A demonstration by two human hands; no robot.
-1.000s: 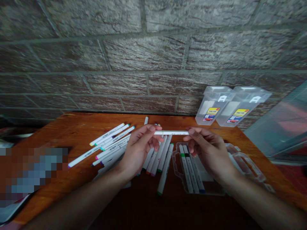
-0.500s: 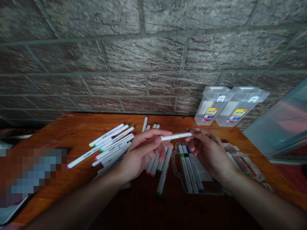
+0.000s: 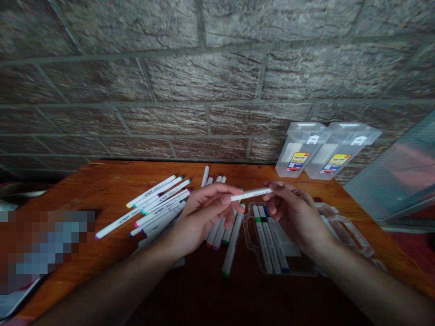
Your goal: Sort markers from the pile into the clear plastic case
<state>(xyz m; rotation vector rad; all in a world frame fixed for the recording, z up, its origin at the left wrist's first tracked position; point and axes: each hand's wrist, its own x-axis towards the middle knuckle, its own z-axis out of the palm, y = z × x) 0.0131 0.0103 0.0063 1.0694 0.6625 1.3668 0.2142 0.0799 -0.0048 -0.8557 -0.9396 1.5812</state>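
Between my two hands a white marker [image 3: 253, 194] is held nearly level above the table. My left hand [image 3: 204, 213] pinches its left end between thumb and fingers. The right end is in the fingertips of my right hand [image 3: 295, 213]. Below my right hand lies an open clear plastic case [image 3: 251, 244], partly hidden by the hand and forearm. Inside its left side, white markers [image 3: 272, 244] with green, black and blue bands lie in a row. Around my left hand several loose white markers [image 3: 158, 190] with coloured ends are spread; some are hidden behind the hand.
Two upright translucent plastic boxes [image 3: 299, 145] with yellow and blue labels stand at the table's back right. A textured brick wall [image 3: 190, 81] rises behind the wooden table [image 3: 102, 181]. A blurred-out object [image 3: 47, 253] lies at the left edge.
The marker has shifted slightly in my left fingers, its left end now a little further right and more tilted. My hands have hardly moved.
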